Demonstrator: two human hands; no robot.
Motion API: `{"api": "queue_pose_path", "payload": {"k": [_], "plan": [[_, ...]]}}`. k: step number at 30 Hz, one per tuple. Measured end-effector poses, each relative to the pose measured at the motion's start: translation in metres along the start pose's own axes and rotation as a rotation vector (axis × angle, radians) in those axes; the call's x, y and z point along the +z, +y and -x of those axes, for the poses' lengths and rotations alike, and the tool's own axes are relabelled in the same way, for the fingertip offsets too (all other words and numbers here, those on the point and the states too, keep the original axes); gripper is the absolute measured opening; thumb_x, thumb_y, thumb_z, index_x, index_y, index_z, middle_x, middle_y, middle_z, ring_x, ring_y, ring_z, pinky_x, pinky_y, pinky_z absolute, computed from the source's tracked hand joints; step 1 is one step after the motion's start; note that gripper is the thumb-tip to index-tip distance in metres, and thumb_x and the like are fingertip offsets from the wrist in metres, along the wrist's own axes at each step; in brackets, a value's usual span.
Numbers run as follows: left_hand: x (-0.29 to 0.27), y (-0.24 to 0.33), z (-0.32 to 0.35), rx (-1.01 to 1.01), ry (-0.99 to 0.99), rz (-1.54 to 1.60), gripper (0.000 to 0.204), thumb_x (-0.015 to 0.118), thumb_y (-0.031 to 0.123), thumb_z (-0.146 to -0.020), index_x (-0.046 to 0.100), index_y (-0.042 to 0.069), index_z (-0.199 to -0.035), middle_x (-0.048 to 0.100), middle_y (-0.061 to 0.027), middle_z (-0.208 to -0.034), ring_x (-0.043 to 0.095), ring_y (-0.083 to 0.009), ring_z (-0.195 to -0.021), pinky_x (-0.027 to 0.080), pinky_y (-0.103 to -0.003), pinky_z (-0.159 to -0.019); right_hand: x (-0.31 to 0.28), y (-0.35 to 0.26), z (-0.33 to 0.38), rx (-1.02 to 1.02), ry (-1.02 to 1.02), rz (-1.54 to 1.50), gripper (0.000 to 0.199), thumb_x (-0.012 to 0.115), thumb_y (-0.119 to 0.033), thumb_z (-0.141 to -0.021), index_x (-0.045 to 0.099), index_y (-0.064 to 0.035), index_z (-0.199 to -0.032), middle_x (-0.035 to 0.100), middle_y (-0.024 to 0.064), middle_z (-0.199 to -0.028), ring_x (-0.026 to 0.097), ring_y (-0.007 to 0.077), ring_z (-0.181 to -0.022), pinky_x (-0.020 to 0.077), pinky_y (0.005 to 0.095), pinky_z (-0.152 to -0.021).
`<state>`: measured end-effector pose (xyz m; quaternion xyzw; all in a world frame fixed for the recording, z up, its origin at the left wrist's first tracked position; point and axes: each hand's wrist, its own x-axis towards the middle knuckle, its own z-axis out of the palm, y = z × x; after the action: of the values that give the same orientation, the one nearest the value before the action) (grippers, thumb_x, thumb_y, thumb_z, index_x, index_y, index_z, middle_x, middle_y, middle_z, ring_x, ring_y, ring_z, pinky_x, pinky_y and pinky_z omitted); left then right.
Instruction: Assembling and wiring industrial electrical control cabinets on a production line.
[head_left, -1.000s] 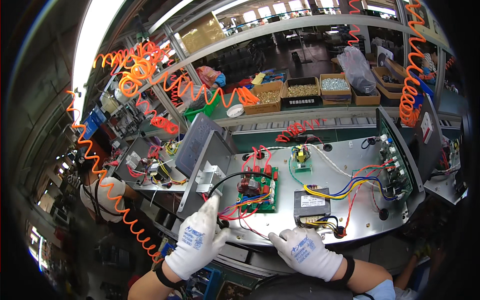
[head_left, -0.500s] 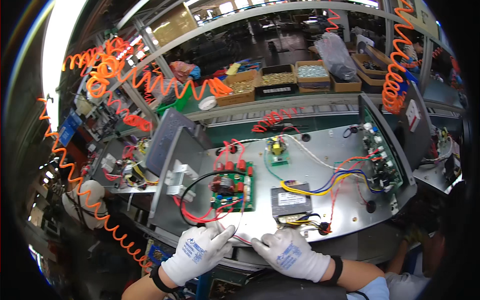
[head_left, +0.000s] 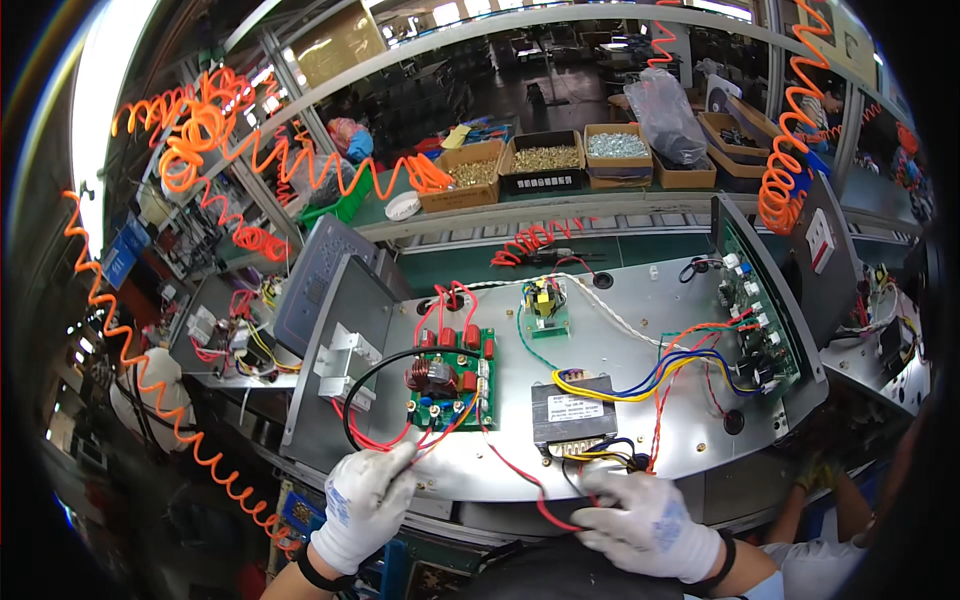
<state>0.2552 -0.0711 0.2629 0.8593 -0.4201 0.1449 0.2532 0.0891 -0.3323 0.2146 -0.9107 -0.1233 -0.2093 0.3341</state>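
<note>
A metal chassis (head_left: 480,478) lies in front of me, holding a green circuit board (head_left: 484,408) with red parts. My left hand (head_left: 368,500), in a white glove, is at the chassis' near left edge. Its fingers are pinched beside the red and orange wires below that board; what they hold is hidden. My right hand (head_left: 650,525), also gloved, is at the near edge below the transformer (head_left: 575,412). Its fingers are closed on a red wire (head_left: 520,475) that sags from the board. A black wire (head_left: 362,390) loops over the board's left side.
A small board (head_left: 545,305) and an upright circuit board (head_left: 755,320) are fixed in the chassis. Boxes of screws (head_left: 543,160) stand on the rear shelf. Orange coiled hoses (head_left: 790,150) hang on both sides. Other chassis stand left and right; another person's arm (head_left: 850,500) is at right.
My hands have moved apart, the left one leftward and the right one rightward. The red wire now stretches out toward my right hand. The whole view has shifted slightly.
</note>
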Motion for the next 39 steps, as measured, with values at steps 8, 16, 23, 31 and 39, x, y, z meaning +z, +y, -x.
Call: {"api": "queue_pose_path", "payload": {"k": [8,16,23,31,39], "plan": [[0.009,0.013,-0.011,0.108,-0.137,-0.113,0.046,0.07,0.008,-0.068,0.06,-0.001,-0.111,0.062,-0.0177,-0.105,0.062,-0.0296,-0.071,0.049,-0.04,-0.065,-0.014,0.01,0.002,0.152,-0.03,0.043,0.019,0.078,-0.019,-0.066,0.071,-0.0106,-0.082,0.061,0.0066,-0.061,0.058,0.0256,-0.05,0.0441,0.0359,-0.046],[0.036,0.04,-0.049,0.441,-0.295,-0.031,0.05,0.069,0.015,-0.073,0.055,0.001,-0.119,0.059,-0.0153,-0.117,0.064,-0.026,-0.075,0.051,-0.036,-0.061,-0.025,0.02,0.006,0.025,-0.099,0.304,0.028,0.072,-0.021,-0.072,0.068,-0.0165,-0.098,0.056,-0.0026,-0.061,0.057,0.0181,-0.05,0.0435,0.0328,-0.043],[0.053,0.016,-0.024,0.49,-0.358,-0.031,0.033,0.07,0.021,-0.076,0.062,0.008,-0.106,0.062,-0.0053,-0.095,0.06,-0.0227,-0.066,0.047,-0.036,-0.055,-0.019,0.033,0.0,0.001,-0.157,0.47,0.031,0.071,-0.022,-0.072,0.068,-0.0186,-0.103,0.057,-0.0051,-0.062,0.056,0.0145,-0.047,0.0435,0.0305,-0.044],[0.069,0.038,-0.016,0.458,-0.379,0.152,0.038,0.07,0.021,-0.076,0.063,0.011,-0.112,0.064,-0.0037,-0.094,0.061,-0.0224,-0.064,0.047,-0.035,-0.053,-0.019,0.015,-0.014,0.104,-0.063,-0.363,0.022,0.074,-0.01,-0.076,0.069,-0.0076,-0.098,0.066,0.0113,-0.072,0.065,0.026,-0.06,0.0497,0.0334,-0.053],[0.079,0.035,-0.015,0.451,-0.387,0.107,0.042,0.069,0.027,-0.079,0.06,0.014,-0.117,0.061,-0.0007,-0.086,0.059,-0.0179,-0.06,0.044,-0.036,-0.055,-0.034,0.023,-0.008,0.33,-0.139,-0.167,0.019,0.067,-0.016,-0.08,0.068,-0.0058,-0.096,0.065,0.0118,-0.074,0.065,0.0282,-0.066,0.0514,0.0349,-0.057]]}}
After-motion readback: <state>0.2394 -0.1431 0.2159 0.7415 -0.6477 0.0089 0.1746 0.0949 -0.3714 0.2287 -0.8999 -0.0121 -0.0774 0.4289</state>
